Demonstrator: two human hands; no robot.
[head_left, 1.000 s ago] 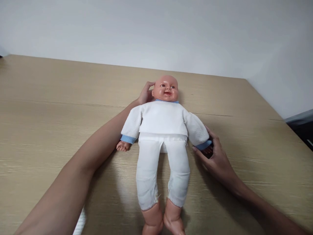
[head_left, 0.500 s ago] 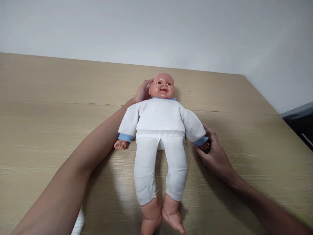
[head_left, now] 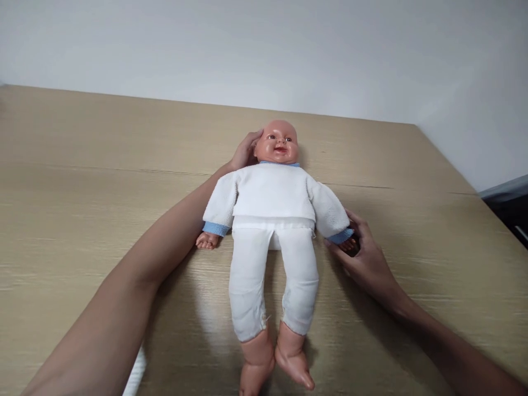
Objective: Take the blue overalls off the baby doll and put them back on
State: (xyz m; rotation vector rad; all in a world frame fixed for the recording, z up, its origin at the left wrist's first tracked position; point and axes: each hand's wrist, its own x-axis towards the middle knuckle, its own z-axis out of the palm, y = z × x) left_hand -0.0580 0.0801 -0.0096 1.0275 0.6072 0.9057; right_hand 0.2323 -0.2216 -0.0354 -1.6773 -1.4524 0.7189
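Observation:
A baby doll in a white top with blue cuffs and white trousers lies face up on the wooden table, head away from me. My left hand cups the side of the doll's head, fingers curled against it. My right hand is closed round the doll's small hand at the blue cuff on the right.
A pale wall runs behind the table's far edge. The table's right edge slants down at the right, with a dark object beyond it. A bit of white shows under my left forearm at the bottom.
The hands keep their hold on the doll's head and hand. The doll sits slightly differently in view, mostly from camera motion.

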